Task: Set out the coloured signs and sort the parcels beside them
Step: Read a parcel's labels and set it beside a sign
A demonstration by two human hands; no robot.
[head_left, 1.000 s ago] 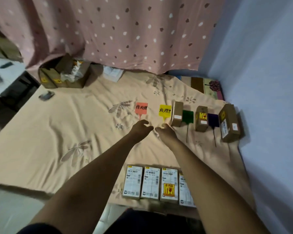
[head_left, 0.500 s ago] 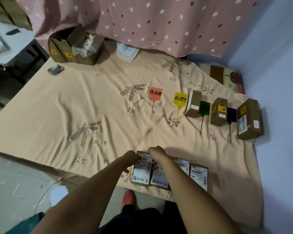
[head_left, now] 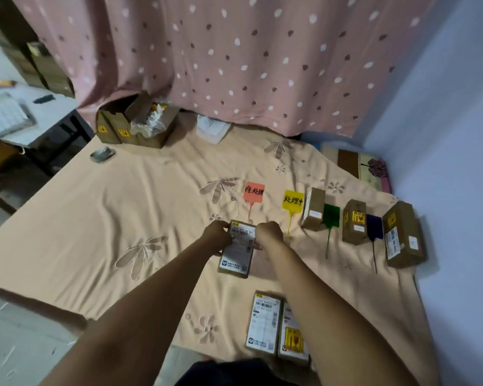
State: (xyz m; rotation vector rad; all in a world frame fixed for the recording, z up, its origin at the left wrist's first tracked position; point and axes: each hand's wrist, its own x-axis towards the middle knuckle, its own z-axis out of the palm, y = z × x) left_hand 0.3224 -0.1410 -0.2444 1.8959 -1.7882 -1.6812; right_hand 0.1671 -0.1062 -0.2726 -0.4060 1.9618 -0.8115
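Observation:
My left hand (head_left: pixel 216 237) and my right hand (head_left: pixel 268 234) grip the two sides of a small labelled parcel (head_left: pixel 237 254), held just in front of the red sign (head_left: pixel 253 192). A yellow sign (head_left: pixel 292 201), a green sign (head_left: pixel 331 217) and a dark blue sign (head_left: pixel 374 227) lie in a row to the right. Brown parcels stand beside them: one (head_left: pixel 313 208) by the yellow sign, one (head_left: pixel 354 222) by the green, a larger one (head_left: pixel 403 234) at the far right. Two more parcels (head_left: pixel 264 324) (head_left: pixel 292 337) lie at the near edge.
All of this lies on a peach cloth (head_left: pixel 123 207) over a bed. An open cardboard box (head_left: pixel 135 122) and a white packet (head_left: pixel 212 129) sit at the back by the dotted curtain, a roll of tape (head_left: pixel 102 154) at the left. A blue wall (head_left: pixel 444 162) bounds the right.
Both hands took one parcel from the near row and carried it forward to just before the red sign. The camera tilted up.

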